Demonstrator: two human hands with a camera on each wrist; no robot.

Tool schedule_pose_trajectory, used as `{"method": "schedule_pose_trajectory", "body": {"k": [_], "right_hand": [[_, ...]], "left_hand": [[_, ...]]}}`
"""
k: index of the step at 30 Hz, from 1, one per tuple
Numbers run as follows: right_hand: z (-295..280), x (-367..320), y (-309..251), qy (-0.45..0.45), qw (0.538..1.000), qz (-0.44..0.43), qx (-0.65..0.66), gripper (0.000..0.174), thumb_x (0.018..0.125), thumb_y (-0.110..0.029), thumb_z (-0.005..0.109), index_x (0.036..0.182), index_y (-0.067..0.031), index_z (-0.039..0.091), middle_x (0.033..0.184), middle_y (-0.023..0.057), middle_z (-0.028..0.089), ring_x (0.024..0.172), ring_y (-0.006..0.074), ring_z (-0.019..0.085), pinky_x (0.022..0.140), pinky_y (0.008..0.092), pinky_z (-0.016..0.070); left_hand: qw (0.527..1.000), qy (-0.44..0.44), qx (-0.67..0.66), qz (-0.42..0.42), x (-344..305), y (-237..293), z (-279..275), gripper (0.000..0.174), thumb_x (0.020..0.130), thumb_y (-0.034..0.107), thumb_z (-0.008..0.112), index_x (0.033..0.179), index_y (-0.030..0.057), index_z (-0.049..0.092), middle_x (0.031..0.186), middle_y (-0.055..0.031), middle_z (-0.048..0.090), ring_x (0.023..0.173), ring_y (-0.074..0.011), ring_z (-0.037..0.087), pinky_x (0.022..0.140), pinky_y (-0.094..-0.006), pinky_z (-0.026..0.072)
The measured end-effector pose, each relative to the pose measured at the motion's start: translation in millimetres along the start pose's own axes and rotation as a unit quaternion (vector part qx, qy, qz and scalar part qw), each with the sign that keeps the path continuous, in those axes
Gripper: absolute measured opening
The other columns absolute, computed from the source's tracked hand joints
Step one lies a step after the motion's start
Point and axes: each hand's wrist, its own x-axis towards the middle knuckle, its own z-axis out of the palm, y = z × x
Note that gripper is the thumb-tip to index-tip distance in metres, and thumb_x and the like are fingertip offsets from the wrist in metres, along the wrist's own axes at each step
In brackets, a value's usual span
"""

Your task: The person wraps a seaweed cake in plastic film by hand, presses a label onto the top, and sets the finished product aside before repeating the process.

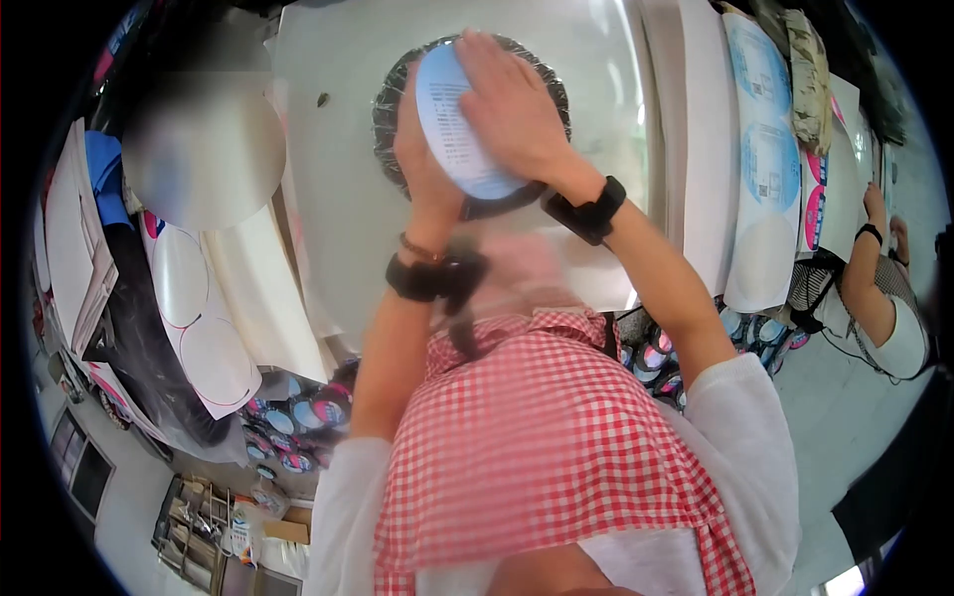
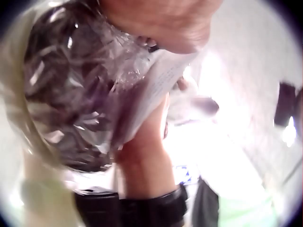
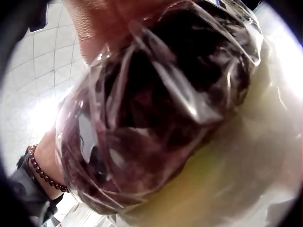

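A dark, round bundle [image 1: 386, 127] wrapped in clear plastic lies on the pale table; in the right wrist view the shiny wrap over the bundle [image 3: 142, 123] is creased. Over it is a light-blue oval label [image 1: 452, 134] printed with lines of text; in the left wrist view this label [image 2: 158, 78] stands tilted against the bundle. My right hand [image 1: 517, 114] rests on the label's right side, fingers straight. My left hand [image 1: 425, 169] is at the bundle's left side, its fingers mostly hidden behind the label; I cannot tell whether they pinch it.
Sheets of blue printed labels [image 1: 765, 149] stand along the right. White sheets with round outlines [image 1: 204, 338] and black plastic [image 1: 139, 328] are on the left. Several small round packs [image 1: 298, 412] lie below the table. Another person's arm [image 1: 870, 263] shows at far right.
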Motion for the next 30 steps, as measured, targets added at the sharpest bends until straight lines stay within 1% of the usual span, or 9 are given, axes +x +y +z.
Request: {"method": "schedule_pose_trajectory", "body": {"k": [3,13,18,21,23,24,27,29,30], "right_hand": [[9,3,-8,-0.021,0.999,-0.04,-0.027,0.056,0.098,-0.039,0.039,0.138,-0.0009,0.045,0.145,0.0149,0.044,0.139,0.029,0.035,0.114,0.0432,0.024],[15,-2,-55,-0.02,0.971,-0.078,-0.224,0.051,0.09,-0.036,0.055,0.131,-0.0056,0.054,0.141,0.0186,0.045,0.132,0.0321,0.041,0.107,0.0572,0.0269],[8,-34,-46,-0.137,0.968,-0.198,-0.072,0.045,0.089,-0.032,0.058,0.126,-0.0066,0.055,0.14,0.0228,0.044,0.131,0.0364,0.041,0.105,0.0548,0.0318],[-48,-54,-25,0.059,0.991,0.12,0.002,0.059,0.089,-0.042,0.06,0.122,0.0073,0.055,0.14,0.0281,0.042,0.134,0.042,0.034,0.112,0.0482,0.0236],[-37,-73,23,0.05,0.969,0.213,-0.111,0.075,0.083,-0.051,0.065,0.126,0.0091,0.052,0.141,0.0347,0.037,0.135,0.0469,0.029,0.113,0.0492,0.0216],[-35,-72,15,0.012,0.974,0.217,-0.068,0.077,0.082,-0.049,0.069,0.129,0.0085,0.049,0.142,0.0332,0.037,0.134,0.0428,0.033,0.112,0.0475,0.024],[-74,-36,-68,0.158,0.849,0.237,0.445,0.074,0.08,-0.002,0.073,0.14,-0.0008,0.03,0.128,0.0181,0.05,0.114,0.0258,0.057,0.096,0.0344,0.0473],[-80,-40,-72,0.124,0.955,0.085,0.255,0.056,0.078,0.0,0.07,0.129,-0.0039,0.046,0.135,0.0197,0.049,0.112,0.0292,0.059,0.094,0.0355,0.0493],[-79,-41,-66,0.097,0.988,-0.012,0.122,0.052,0.076,-0.002,0.072,0.124,-0.0044,0.051,0.139,0.0201,0.047,0.113,0.0318,0.059,0.095,0.0383,0.0493]], "left_hand": [[0.96,0.094,-0.263,-0.004,6,26,11,0.052,0.106,0.028,0.024,0.151,0.002,0.017,0.153,-0.0189,0.029,0.137,-0.0284,0.034,0.114,-0.0389,0.028],[0.971,0.15,-0.183,-0.026,-8,12,-34,0.057,0.105,0.039,0.021,0.146,0.0008,0.028,0.151,-0.016,0.031,0.144,-0.0264,0.02,0.118,-0.0405,0.0076],[0.975,0.103,-0.188,-0.056,-10,6,-55,0.058,0.105,0.04,0.024,0.146,-0.0002,0.029,0.153,-0.0131,0.03,0.145,-0.0227,0.018,0.119,-0.0398,0.0072],[0.989,0.109,0.088,0.055,-21,-11,-66,0.052,0.101,0.027,0.042,0.142,-0.003,0.035,0.149,-0.0199,0.034,0.14,-0.0296,0.028,0.115,-0.0411,0.0203],[0.94,0.107,0.279,0.162,-33,-16,-61,0.055,0.098,0.024,0.051,0.142,-0.0027,0.034,0.145,-0.0265,0.035,0.135,-0.0348,0.036,0.113,-0.0442,0.0256],[0.988,0.084,0.12,0.05,-37,-9,-33,0.051,0.094,0.024,0.057,0.139,0.0032,0.044,0.15,-0.0297,0.026,0.141,-0.0396,0.024,0.113,-0.0453,0.0254],[0.974,0.026,0.211,0.074,-32,20,-38,0.04,0.09,0.022,0.062,0.125,0.004,0.058,0.139,-0.0242,0.044,0.129,-0.0332,0.044,0.106,-0.04,0.0367],[0.986,-0.116,0.117,-0.022,-18,68,-89,0.034,0.086,0.02,0.067,0.117,0.006,0.066,0.125,-0.0187,0.06,0.114,-0.027,0.058,0.098,-0.0379,0.0436],[0.981,-0.025,0.165,-0.098,-12,79,-119,0.022,0.082,0.018,0.071,0.1,0.0062,0.072,0.1,-0.0096,0.071,0.093,-0.0206,0.067,0.083,-0.0307,0.0508]]}}
